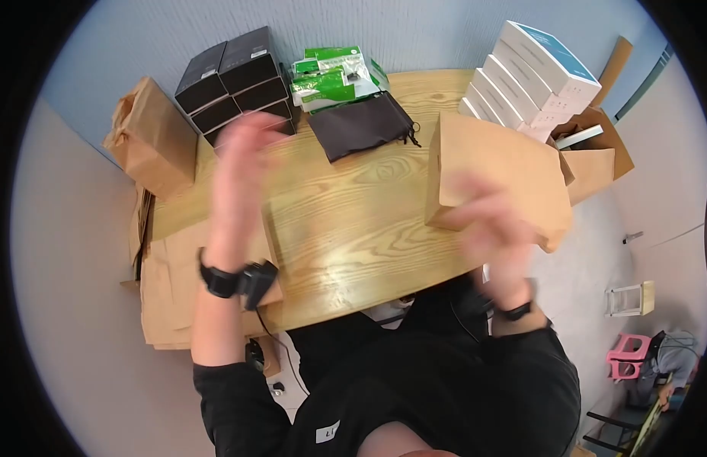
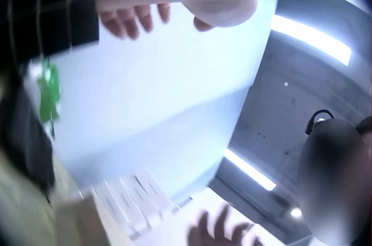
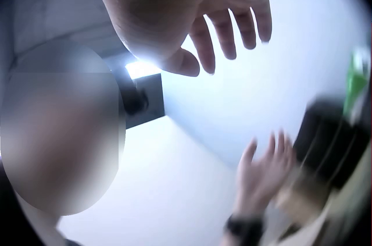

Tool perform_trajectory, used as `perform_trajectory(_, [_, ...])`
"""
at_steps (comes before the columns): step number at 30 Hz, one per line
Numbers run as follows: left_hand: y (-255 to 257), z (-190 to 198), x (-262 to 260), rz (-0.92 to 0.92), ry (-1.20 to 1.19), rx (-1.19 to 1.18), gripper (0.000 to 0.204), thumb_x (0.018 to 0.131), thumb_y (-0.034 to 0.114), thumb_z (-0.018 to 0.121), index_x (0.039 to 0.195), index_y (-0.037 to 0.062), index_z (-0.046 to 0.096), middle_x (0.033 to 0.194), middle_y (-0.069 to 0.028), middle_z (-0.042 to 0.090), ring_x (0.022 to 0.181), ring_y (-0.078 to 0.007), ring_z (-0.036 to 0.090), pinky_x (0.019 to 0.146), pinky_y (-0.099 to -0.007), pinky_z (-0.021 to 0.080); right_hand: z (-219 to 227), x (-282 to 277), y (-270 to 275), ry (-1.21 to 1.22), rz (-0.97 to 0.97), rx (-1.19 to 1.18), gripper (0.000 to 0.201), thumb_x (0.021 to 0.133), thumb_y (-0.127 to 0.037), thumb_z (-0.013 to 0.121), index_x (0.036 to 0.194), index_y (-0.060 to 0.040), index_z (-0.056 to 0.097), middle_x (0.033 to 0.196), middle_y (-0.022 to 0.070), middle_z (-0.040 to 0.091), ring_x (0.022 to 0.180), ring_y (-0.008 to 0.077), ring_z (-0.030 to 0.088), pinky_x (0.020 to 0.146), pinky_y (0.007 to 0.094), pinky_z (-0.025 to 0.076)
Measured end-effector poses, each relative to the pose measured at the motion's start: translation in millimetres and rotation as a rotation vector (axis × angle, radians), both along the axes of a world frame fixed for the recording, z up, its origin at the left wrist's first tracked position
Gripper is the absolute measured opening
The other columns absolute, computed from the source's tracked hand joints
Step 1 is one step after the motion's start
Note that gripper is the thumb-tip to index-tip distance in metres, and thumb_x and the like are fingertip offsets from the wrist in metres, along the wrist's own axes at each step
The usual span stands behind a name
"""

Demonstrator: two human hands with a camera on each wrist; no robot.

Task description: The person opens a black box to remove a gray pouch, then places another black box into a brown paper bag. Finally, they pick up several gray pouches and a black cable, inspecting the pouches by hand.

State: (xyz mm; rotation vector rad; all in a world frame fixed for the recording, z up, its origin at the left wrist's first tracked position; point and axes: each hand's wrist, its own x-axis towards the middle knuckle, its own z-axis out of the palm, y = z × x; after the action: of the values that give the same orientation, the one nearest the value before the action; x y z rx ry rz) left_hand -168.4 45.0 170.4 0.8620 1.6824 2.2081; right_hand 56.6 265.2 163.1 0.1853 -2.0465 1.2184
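Both hands are raised over the table (image 1: 353, 228) and blurred. My left hand (image 1: 251, 152) is up at the left, overlapping the stacked black boxes (image 1: 239, 76) in the head view. Its fingers look loose and spread in the right wrist view, with nothing in the palm. On the other side, my right hand (image 1: 494, 225) overlaps the front of a large brown paper bag (image 1: 513, 160) lying on the table. The right wrist view shows the fingers (image 3: 224, 34) of this hand apart and nearly straight, holding nothing. A black drawstring pouch (image 1: 361, 126) lies between the hands, further back.
Green-and-white packets (image 1: 331, 80) lie behind the pouch. White boxes (image 1: 532, 80) are stacked at the back right, beside an open carton (image 1: 597, 156). An upright paper bag (image 1: 155, 145) stands at the left; flat brown paper bags (image 1: 174, 282) lie at the front left edge.
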Motion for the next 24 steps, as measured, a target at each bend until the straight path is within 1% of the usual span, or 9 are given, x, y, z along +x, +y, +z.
perform_trajectory(2, [35, -35, 47, -0.364, -0.293, -0.069, 0.043, 0.097, 0.034, 0.037, 0.128, 0.0061, 0.045, 0.119, -0.0073, 0.054, 0.103, -0.0179, 0.055, 0.082, -0.0329, 0.046, 0, 38, 72, 0.111, -0.572, -0.053, 0.019, 0.089, -0.009, 0.053, 0.104, 0.0014, 0.058, 0.121, 0.0142, 0.055, 0.114, 0.0220, 0.051, 0.097, 0.0333, 0.038])
perform_trajectory(3, [53, -48, 67, -0.427, -0.261, -0.247, 0.044, 0.098, 0.038, 0.037, 0.128, 0.0060, 0.044, 0.122, -0.0084, 0.051, 0.106, -0.0185, 0.053, 0.081, -0.0336, 0.047, -1, 56, 108, 0.200, -0.781, -0.063, 0.024, 0.090, -0.011, 0.054, 0.111, 0.0009, 0.056, 0.119, 0.0147, 0.056, 0.111, 0.0208, 0.052, 0.095, 0.0304, 0.040])
perform_trajectory(5, [93, -80, 95, -0.396, -0.067, -0.548, 0.043, 0.093, 0.040, 0.045, 0.114, 0.0041, 0.053, 0.097, -0.0061, 0.060, 0.083, -0.0207, 0.060, 0.070, -0.0335, 0.049, -39, 107, 196, 0.064, -0.996, -0.087, 0.031, 0.094, -0.021, 0.053, 0.114, 0.0028, 0.054, 0.119, 0.0122, 0.057, 0.106, 0.0199, 0.055, 0.093, 0.0298, 0.041])
perform_trajectory(7, [124, -84, 105, -0.380, 0.015, -0.695, 0.043, 0.093, 0.040, 0.045, 0.106, 0.0021, 0.059, 0.084, -0.0062, 0.064, 0.074, -0.0228, 0.061, 0.067, -0.0337, 0.049, -86, 150, 263, -0.243, -0.966, -0.285, 0.039, 0.095, -0.027, 0.050, 0.120, 0.0021, 0.052, 0.119, 0.0106, 0.058, 0.101, 0.0185, 0.057, 0.091, 0.0306, 0.043])
perform_trajectory(9, [143, -83, 110, -0.201, 0.234, -0.766, 0.043, 0.091, 0.038, 0.047, 0.080, 0.0001, 0.062, 0.060, -0.0095, 0.058, 0.058, -0.0280, 0.056, 0.062, -0.0347, 0.048, -105, 152, 254, -0.377, -0.637, -0.733, 0.040, 0.097, -0.027, 0.045, 0.124, 0.0013, 0.049, 0.118, 0.0094, 0.059, 0.103, 0.0191, 0.057, 0.091, 0.0326, 0.045])
perform_trajectory(11, [162, -95, 110, -0.108, 0.278, -0.714, 0.043, 0.091, 0.037, 0.047, 0.074, -0.0008, 0.059, 0.059, -0.0129, 0.056, 0.057, -0.0294, 0.054, 0.061, -0.0366, 0.046, -133, 144, 250, -0.322, -0.272, -1.021, 0.038, 0.098, -0.025, 0.042, 0.126, -0.0002, 0.048, 0.119, 0.0095, 0.058, 0.108, 0.0209, 0.057, 0.089, 0.0351, 0.048])
perform_trajectory(17, [161, -99, 89, -0.065, 0.327, -0.440, 0.040, 0.091, 0.027, 0.048, 0.066, -0.0033, 0.047, 0.055, -0.0142, 0.048, 0.052, -0.0241, 0.043, 0.054, -0.0377, 0.038, -192, 117, 220, -0.634, -0.096, -1.006, 0.041, 0.097, -0.021, 0.046, 0.133, -0.0038, 0.041, 0.126, 0.0121, 0.054, 0.106, 0.0238, 0.059, 0.085, 0.0355, 0.052])
perform_trajectory(22, [145, -60, 91, -0.050, 0.261, -0.172, 0.034, 0.092, 0.019, 0.049, 0.066, -0.0028, 0.040, 0.055, -0.0104, 0.035, 0.053, -0.0168, 0.032, 0.051, -0.0327, 0.033, -229, 89, 193, -0.523, 0.157, -1.356, 0.043, 0.095, -0.026, 0.049, 0.132, -0.0046, 0.044, 0.125, 0.0108, 0.055, 0.106, 0.0243, 0.059, 0.088, 0.0371, 0.050])
perform_trajectory(24, [138, -43, 93, -0.021, 0.406, -0.157, 0.037, 0.094, 0.020, 0.049, 0.064, 0.0002, 0.041, 0.060, 0.0002, 0.034, 0.059, -0.0084, 0.032, 0.052, -0.0284, 0.031, -230, 70, 180, -0.469, 0.179, -1.371, 0.043, 0.095, -0.026, 0.050, 0.131, -0.0045, 0.044, 0.125, 0.0106, 0.056, 0.106, 0.0242, 0.059, 0.089, 0.0373, 0.050])
